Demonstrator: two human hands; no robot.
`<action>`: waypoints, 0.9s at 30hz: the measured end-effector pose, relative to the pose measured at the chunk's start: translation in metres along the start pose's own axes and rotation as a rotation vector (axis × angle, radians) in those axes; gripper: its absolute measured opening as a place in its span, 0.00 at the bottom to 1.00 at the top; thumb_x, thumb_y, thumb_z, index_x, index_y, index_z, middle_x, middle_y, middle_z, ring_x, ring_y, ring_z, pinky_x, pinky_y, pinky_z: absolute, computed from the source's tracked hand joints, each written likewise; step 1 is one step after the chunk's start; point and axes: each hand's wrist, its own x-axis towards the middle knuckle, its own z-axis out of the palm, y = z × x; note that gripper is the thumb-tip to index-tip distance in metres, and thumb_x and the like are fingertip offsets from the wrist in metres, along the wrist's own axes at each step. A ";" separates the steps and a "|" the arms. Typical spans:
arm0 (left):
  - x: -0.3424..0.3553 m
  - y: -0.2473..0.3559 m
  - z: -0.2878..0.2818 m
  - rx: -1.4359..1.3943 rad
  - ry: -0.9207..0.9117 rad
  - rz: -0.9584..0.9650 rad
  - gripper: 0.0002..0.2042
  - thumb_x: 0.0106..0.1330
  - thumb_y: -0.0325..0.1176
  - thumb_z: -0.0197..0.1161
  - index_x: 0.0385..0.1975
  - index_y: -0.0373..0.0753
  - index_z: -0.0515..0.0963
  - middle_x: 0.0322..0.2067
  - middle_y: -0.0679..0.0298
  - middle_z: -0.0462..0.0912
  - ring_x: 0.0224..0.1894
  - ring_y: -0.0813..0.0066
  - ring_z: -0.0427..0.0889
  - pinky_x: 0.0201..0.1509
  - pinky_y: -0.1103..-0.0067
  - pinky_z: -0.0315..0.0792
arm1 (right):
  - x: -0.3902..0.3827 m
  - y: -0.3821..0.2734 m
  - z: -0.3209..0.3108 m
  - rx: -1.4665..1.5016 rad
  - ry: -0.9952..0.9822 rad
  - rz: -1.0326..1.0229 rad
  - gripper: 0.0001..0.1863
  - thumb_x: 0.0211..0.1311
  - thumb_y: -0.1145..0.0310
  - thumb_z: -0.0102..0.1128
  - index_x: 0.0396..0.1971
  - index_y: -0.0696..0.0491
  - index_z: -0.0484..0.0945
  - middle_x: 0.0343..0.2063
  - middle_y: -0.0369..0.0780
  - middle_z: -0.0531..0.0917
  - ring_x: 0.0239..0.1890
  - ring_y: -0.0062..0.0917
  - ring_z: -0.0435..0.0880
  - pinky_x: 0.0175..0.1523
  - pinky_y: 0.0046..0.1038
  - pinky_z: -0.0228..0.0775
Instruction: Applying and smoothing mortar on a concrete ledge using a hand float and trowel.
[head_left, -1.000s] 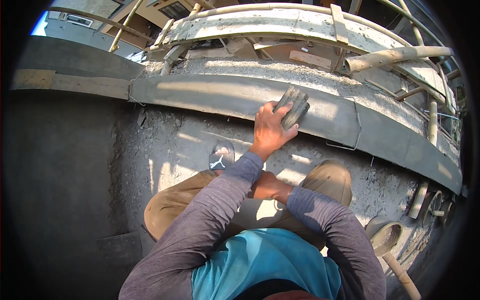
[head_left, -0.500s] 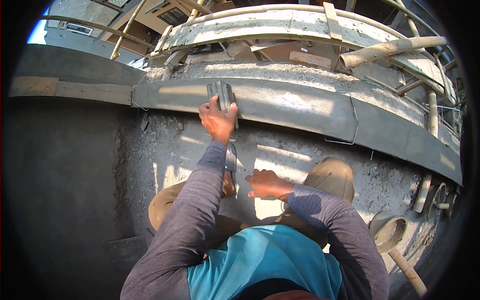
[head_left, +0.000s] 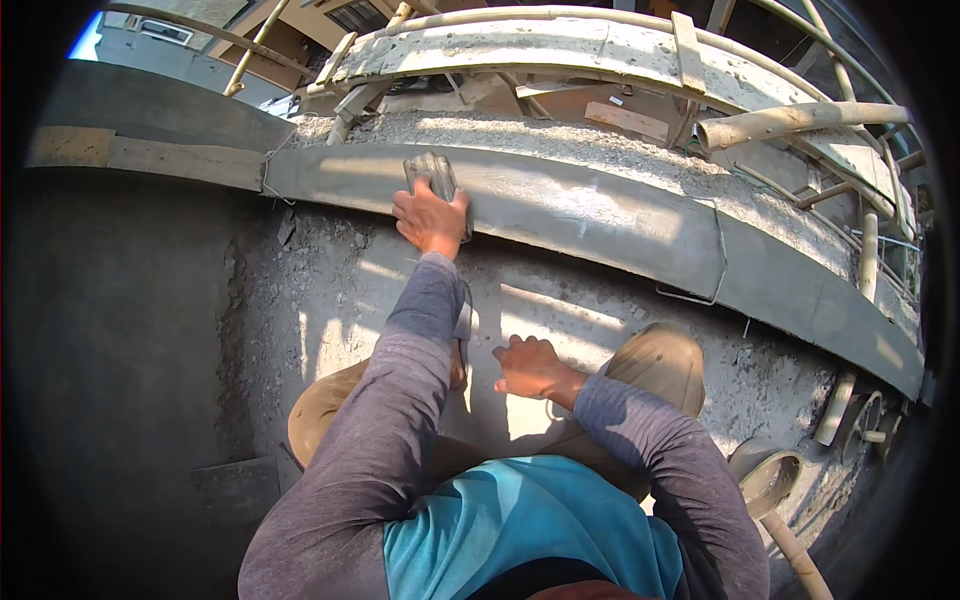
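My left hand point(head_left: 432, 218) is closed around a grey, cement-coated float point(head_left: 432, 175), which lies flat on top of a long smooth cement ledge point(head_left: 340, 176). My fingers hide part of the float. A wet, shiny patch point(head_left: 590, 203) shows on the ledge to the right of it. My right hand point(head_left: 535, 367) hangs between my knees with its fingers curled in, and nothing shows in it. It is apart from the ledge.
Wire clamps point(head_left: 716, 250) loop around the ledge. A long-handled scoop point(head_left: 775, 480) lies at the lower right beside rough rubble. Bamboo poles point(head_left: 790, 128) and a plank point(head_left: 520, 45) stand beyond the ledge. A dark wall surface point(head_left: 120, 320) fills the left.
My left hand has slid the float slightly left along the ledge. The view has tilted a little. My right hand stays curled in about the same place.
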 end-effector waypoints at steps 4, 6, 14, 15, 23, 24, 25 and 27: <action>0.029 -0.033 -0.021 -0.007 0.083 -0.186 0.32 0.52 0.49 0.73 0.58 0.50 0.74 0.50 0.50 0.71 0.54 0.49 0.73 0.58 0.62 0.68 | -0.002 -0.006 -0.001 0.011 -0.036 0.009 0.28 0.59 0.50 0.65 0.53 0.53 0.78 0.52 0.50 0.79 0.53 0.47 0.80 0.56 0.46 0.73; 0.007 -0.005 -0.021 -0.168 0.112 0.007 0.31 0.51 0.48 0.74 0.57 0.50 0.76 0.50 0.50 0.71 0.54 0.48 0.72 0.59 0.61 0.67 | 0.000 -0.010 0.000 0.002 -0.053 -0.008 0.28 0.59 0.50 0.65 0.53 0.53 0.78 0.52 0.50 0.79 0.53 0.47 0.80 0.56 0.46 0.73; -0.088 0.073 0.004 -0.170 -0.144 0.306 0.30 0.51 0.48 0.75 0.56 0.48 0.79 0.49 0.49 0.70 0.53 0.50 0.72 0.59 0.62 0.68 | 0.021 -0.004 -0.002 -0.073 -0.276 0.045 0.30 0.60 0.49 0.60 0.57 0.52 0.78 0.53 0.51 0.79 0.54 0.42 0.81 0.56 0.38 0.74; -0.069 0.059 -0.003 -0.140 -0.154 0.295 0.30 0.50 0.48 0.75 0.56 0.48 0.79 0.49 0.49 0.70 0.53 0.50 0.72 0.58 0.62 0.68 | 0.006 -0.013 -0.006 -0.043 -0.079 0.053 0.29 0.59 0.48 0.62 0.55 0.52 0.79 0.51 0.51 0.79 0.53 0.45 0.81 0.55 0.40 0.73; 0.024 -0.032 -0.011 -0.176 0.203 0.179 0.32 0.51 0.49 0.74 0.57 0.44 0.75 0.48 0.49 0.71 0.51 0.51 0.73 0.57 0.63 0.69 | 0.003 -0.007 -0.002 -0.035 -0.057 0.085 0.29 0.59 0.48 0.65 0.54 0.52 0.79 0.52 0.49 0.79 0.54 0.45 0.80 0.55 0.44 0.74; 0.012 -0.025 -0.005 -0.320 0.249 0.278 0.33 0.51 0.48 0.75 0.57 0.43 0.75 0.47 0.50 0.71 0.50 0.51 0.73 0.57 0.63 0.69 | 0.003 -0.008 -0.002 -0.039 -0.062 0.080 0.29 0.59 0.48 0.65 0.54 0.52 0.79 0.52 0.49 0.79 0.54 0.45 0.80 0.55 0.44 0.74; -0.006 -0.008 -0.001 -0.419 0.202 0.306 0.33 0.50 0.47 0.75 0.57 0.41 0.75 0.46 0.50 0.71 0.49 0.51 0.73 0.57 0.64 0.68 | 0.005 -0.004 -0.001 -0.032 -0.071 0.074 0.29 0.59 0.48 0.65 0.54 0.52 0.79 0.52 0.49 0.79 0.54 0.44 0.80 0.55 0.44 0.74; -0.029 0.005 0.014 -0.487 0.191 0.343 0.33 0.50 0.45 0.75 0.57 0.40 0.74 0.46 0.50 0.69 0.50 0.52 0.72 0.58 0.64 0.67 | 0.009 -0.005 -0.002 -0.026 -0.066 0.041 0.29 0.59 0.48 0.65 0.53 0.53 0.78 0.52 0.48 0.79 0.54 0.44 0.81 0.55 0.43 0.75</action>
